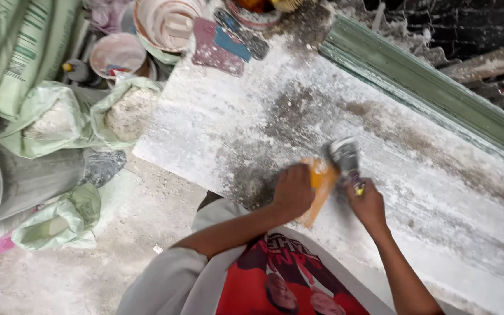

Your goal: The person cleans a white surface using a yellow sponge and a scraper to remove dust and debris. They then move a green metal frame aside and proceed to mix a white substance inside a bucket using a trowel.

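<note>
My left hand (pixel 293 189) grips an orange flat tool (pixel 320 186), resting on a white dusty slab (pixel 252 116). My right hand (pixel 367 204) holds a putty knife (pixel 345 156) by its handle. Its grey, paste-smeared blade lies just above and to the right of the orange tool. The two tools meet near the slab's middle. A dark grey patch on the slab lies to the left of my hands.
A green moulded frame (pixel 438 87) runs along the slab's far right edge. Open sacks of pale powder (pixel 126 111) and a metal drum (pixel 7 181) stand at the left. Plastic buckets (pixel 118 53) and sandpaper sheets (pixel 220 46) lie at the top.
</note>
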